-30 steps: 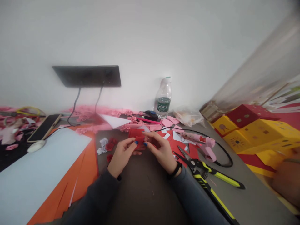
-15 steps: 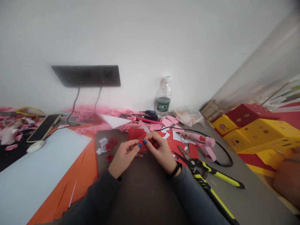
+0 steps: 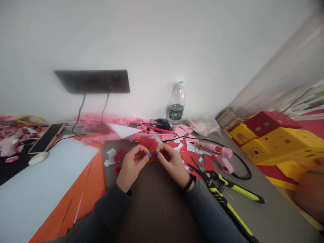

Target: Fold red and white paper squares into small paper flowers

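Far-left pile: I see a messy heap of pink and white scraps [image 3: 8, 146], with a yellow loop [image 3: 30, 118] at the back.
Phone: a dark phone [image 3: 49, 136] lies flat, with a round white thing [image 3: 38, 158] just in front of it.
Big sheets: a pale sheet [image 3: 45, 185] lies on top of orange paper [image 3: 95, 179].
Wall: a long black panel [image 3: 93, 82] is up there, with two cords [image 3: 82, 109] hanging down under it.
Crumples and flowers: white crumpled bits [image 3: 109, 158] sit beside little red paper flowers [image 3: 118, 157], near the left hand.
Left hand: this left hand [image 3: 133, 165] has its fingers curled and a blue-nailed thumb poking in; its grip is narrow, but I cannot tell if anything is pinched in it.
Red paper: the red paper [image 3: 150, 144] is in the middle of the tabletop [image 3: 152, 209], right behind the fingertips of both hands.
Right hand: the right hand [image 3: 172, 164] bends the same way, its thumb near the other thumb; its grip is narrow too, and I cannot tell what is inside.
Bottle: a clear bottle [image 3: 176, 104] stands up by the wall.
Tools: a pink glue gun [image 3: 220, 153] lies by red scraps [image 3: 186, 157], and yellow-and-black cutters [image 3: 215, 177] lie open in front.
Far-right boxes: yellow boxes [image 3: 283, 143] with spots sit beside a dark red one [image 3: 272, 122].
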A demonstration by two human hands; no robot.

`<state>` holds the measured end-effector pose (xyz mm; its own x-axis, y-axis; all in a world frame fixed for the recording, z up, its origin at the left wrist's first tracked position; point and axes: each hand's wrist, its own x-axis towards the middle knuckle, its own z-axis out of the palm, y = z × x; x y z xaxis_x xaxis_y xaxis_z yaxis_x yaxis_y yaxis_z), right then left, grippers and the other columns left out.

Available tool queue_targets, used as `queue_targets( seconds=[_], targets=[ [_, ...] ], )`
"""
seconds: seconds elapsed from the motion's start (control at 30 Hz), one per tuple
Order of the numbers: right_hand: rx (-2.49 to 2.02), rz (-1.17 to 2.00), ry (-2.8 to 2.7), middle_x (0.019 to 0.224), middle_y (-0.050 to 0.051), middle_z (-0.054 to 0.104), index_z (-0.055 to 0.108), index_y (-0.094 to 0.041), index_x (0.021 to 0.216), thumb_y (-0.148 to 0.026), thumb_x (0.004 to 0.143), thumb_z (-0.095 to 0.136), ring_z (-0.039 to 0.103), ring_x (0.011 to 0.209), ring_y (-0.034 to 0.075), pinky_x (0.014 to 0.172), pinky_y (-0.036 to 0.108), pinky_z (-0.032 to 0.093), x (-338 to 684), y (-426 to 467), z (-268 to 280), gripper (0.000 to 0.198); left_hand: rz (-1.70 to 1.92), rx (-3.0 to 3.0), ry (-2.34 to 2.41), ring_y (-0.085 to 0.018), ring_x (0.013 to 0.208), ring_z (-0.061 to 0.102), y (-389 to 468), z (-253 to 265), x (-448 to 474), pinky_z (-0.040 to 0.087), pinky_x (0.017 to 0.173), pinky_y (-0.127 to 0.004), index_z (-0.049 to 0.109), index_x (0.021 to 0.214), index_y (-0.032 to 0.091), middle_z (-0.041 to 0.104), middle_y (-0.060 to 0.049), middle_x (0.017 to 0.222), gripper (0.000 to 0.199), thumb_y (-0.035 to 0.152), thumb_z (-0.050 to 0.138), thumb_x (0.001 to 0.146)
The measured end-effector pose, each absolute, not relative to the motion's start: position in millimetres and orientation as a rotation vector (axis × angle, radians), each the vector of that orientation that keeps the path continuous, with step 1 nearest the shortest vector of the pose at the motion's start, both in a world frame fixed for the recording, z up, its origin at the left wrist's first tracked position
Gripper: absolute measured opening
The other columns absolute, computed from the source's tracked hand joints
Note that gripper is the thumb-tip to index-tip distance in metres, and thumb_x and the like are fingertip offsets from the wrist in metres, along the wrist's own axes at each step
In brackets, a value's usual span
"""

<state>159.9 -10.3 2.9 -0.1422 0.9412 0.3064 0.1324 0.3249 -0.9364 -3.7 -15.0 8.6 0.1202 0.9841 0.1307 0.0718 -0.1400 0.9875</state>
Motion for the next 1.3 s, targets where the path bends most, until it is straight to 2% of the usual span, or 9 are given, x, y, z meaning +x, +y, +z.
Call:
queue_targets(
  seconds=[0.17,0.33,0.43,0.73,0.9,1.0,1.13,1.3],
  targets=[
    [-1.016,0.946,-1.559,0.07,0.0,0.057,0.057,-0.019,0.079,-0.023,0.088,0.053,0.052,0.062,0.013,0.059,0.024,0.042,159.2,-11.8,3.4,0.011,1.182,1.411,1.11,-0.012,0.074,0.06,-16.0,8.8,-2.7,0.049,0.069,-0.022,0.061,0.081,0.017,0.062,0.001,0.078,0.004,0.02,0.064,0.08],
    [-0.987,0.924,-1.575,0.07,0.0,0.056,0.055,-0.019,0.08,-0.021,0.089,0.051,0.05,0.062,0.013,0.059,0.024,0.043,158.0,-12.9,3.7,0.01,1.164,1.336,1.103,-0.016,0.083,0.063,-16.0,9.2,-2.2,0.051,0.077,-0.025,0.066,0.089,0.017,0.068,-0.003,0.088,0.012,0.022,0.067,0.079],
    [-0.978,0.924,-1.586,0.07,0.0,0.055,0.054,-0.019,0.079,-0.022,0.09,0.052,0.049,0.063,0.013,0.059,0.025,0.042,157.3,-13.3,3.4,0.011,1.121,1.348,1.134,-0.016,0.081,0.062,-15.6,8.9,-2.9,0.049,0.075,-0.025,0.068,0.085,0.016,0.069,-0.002,0.084,0.01,0.025,0.068,0.08],
    [-0.971,0.983,-1.658,0.07,-0.001,0.051,0.054,-0.019,0.079,-0.026,0.092,0.052,0.046,0.063,0.013,0.06,0.026,0.038,159.8,-13.2,2.1,0.015,1.092,1.283,1.076,-0.012,0.075,0.057,-13.6,4.5,-6.0,0.044,0.071,-0.021,0.067,0.082,0.017,0.064,0.001,0.079,0.01,0.024,0.071,0.078],
    [-0.917,1.117,-1.743,0.068,-0.002,0.048,0.052,-0.019,0.077,-0.028,0.094,0.048,0.042,0.063,0.013,0.061,0.026,0.035,163.8,-11.5,2.4,0.019,1.019,1.226,1.0,-0.011,0.077,0.056,-13.6,8.5,-8.0,0.046,0.072,-0.021,0.059,0.082,0.017,0.06,0.002,0.08,0.017,0.022,0.075,0.075],
    [-0.883,1.141,-1.713,0.068,-0.003,0.044,0.05,-0.02,0.075,-0.028,0.094,0.048,0.039,0.062,0.013,0.06,0.026,0.033,164.8,-10.5,3.0,0.02,0.982,1.237,0.983,-0.012,0.081,0.057,-13.0,10.7,-8.2,0.048,0.074,-0.022,0.061,0.085,0.017,0.06,0.001,0.083,0.016,0.025,0.072,0.078],
    [-0.841,1.106,-1.626,0.07,-0.003,0.043,0.048,-0.02,0.075,-0.028,0.094,0.047,0.039,0.063,0.013,0.06,0.027,0.033,165.2,-9.6,4.0,0.021,0.908,1.278,0.98,-0.012,0.07,0.055,-12.8,11.2,-9.7,0.048,0.064,-0.024,0.064,0.087,0.016,0.059,0.0,0.08,0.014,0.03,0.064,0.084],
    [-0.85,1.088,-1.637,0.069,-0.003,0.043,0.047,-0.02,0.075,-0.029,0.094,0.047,0.039,0.063,0.013,0.06,0.027,0.033,164.3,-9.8,4.8,0.021,0.91,1.358,0.992,-0.01,0.06,0.05,-14.0,12.2,-10.2,0.042,0.056,-0.021,0.057,0.073,0.017,0.051,0.004,0.066,0.012,0.023,0.063,0.081]
  ],
)
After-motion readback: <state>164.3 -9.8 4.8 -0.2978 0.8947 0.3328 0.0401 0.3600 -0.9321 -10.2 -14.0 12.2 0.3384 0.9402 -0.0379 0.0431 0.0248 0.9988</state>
